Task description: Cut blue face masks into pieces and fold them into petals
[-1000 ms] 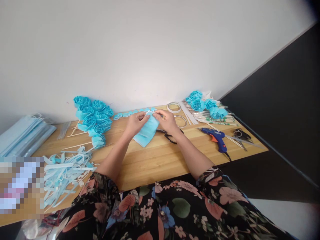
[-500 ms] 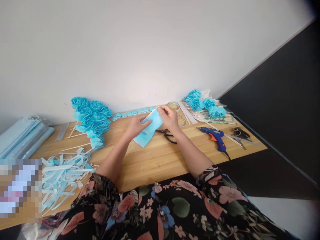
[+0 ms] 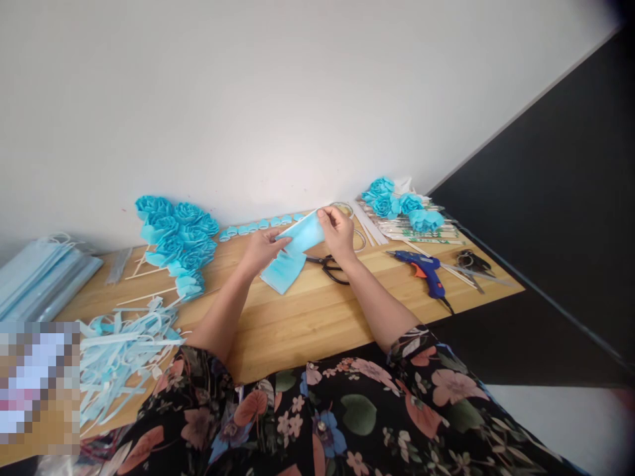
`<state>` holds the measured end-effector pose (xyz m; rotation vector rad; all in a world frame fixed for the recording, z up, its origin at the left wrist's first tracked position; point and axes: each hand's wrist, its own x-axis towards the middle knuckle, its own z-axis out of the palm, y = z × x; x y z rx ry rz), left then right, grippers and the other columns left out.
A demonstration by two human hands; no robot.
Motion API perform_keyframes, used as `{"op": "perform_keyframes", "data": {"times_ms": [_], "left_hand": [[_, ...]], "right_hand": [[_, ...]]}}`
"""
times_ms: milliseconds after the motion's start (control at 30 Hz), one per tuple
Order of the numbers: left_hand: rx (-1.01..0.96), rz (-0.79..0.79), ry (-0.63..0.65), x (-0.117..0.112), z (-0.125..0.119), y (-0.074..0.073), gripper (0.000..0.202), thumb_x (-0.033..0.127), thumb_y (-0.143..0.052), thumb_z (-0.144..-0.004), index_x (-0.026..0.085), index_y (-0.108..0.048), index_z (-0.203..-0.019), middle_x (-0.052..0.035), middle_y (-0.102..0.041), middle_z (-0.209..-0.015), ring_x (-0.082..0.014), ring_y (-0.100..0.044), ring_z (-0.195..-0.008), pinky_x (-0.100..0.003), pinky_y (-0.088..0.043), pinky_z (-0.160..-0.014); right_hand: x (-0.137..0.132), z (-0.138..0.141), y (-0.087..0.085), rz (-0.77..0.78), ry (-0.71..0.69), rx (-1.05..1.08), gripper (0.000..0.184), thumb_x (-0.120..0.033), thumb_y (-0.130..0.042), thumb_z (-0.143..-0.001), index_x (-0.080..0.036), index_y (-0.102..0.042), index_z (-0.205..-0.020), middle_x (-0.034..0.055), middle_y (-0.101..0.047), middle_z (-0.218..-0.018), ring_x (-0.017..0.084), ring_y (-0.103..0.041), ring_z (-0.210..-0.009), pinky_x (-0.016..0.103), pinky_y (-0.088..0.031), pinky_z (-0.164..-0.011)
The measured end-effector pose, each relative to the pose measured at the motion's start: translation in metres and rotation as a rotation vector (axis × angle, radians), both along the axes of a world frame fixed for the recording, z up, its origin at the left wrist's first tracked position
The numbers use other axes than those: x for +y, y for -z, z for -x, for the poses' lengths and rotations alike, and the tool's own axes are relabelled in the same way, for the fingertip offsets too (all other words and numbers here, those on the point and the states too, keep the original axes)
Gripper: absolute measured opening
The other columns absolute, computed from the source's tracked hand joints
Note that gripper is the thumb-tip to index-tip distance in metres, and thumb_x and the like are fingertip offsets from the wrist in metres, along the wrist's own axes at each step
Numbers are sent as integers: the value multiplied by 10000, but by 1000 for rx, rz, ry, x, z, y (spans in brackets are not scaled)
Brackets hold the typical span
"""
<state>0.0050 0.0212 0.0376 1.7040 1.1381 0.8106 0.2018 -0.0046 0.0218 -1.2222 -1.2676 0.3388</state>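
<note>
One pale-blue mask-fabric piece [image 3: 305,233] is pinched at opposite ends above the table [image 3: 297,330] by left hand [image 3: 262,251] and right hand [image 3: 338,233], apparently for straightening; the next move likely needs even tension.

Below the right grip [image 3: 338,234], a black garment [image 3: 280,430] bears pink flowers [image 3: 454,387], blue flowers [image 3: 329,435] and green leaves [image 3: 360,414]; sleeves [image 3: 203,370] leave forearms [image 3: 384,304] bare.
</note>
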Motion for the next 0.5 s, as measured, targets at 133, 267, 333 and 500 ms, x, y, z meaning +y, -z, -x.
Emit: {"op": "perform_keyframes", "data": {"times_ms": [133,267,333,500], "left_hand": [[1,45,73,2,2,0,337,482,-721,-690,148,-681,-709,-31,-652,-582,-107,-497,-483,-227,-376,-485],[-29,60,131,5,4,-1,378,515,-760,-662,153,-652,-648,-25,-653,-563,-112,-523,-497,-230,-417,-506],[-50,73,157,6,5,0,383,516,-771,-651,154,-648,-640,-24,-657,-568,-113,-533,-503,-233,-426,-512],[-56,80,178,10,8,5,364,493,-757,-674,142,-665,-684,-31,-667,-590,-115,-562,-520,-228,-413,-525]], "right_hand": [[-1,-1,0,-9,16,-5,314,-499,-527,-919,-218,-600,-797,-8,-531,-668,155,-457,-659,298,-375,-641],[-1,-1,-2,1,9,28,329,-508,-524,-909,-216,-592,-774,-12,-522,-657,149,-450,-642,296,-372,-629],[-1,-1,-2,11,8,36,333,-510,-522,-905,-218,-581,-755,-13,-504,-647,148,-444,-634,295,-369,-623],[-1,1,-3,11,1,53,318,-494,-538,-894,-217,-581,-744,-13,-481,-637,146,-429,-622,296,-356,-606]]}}
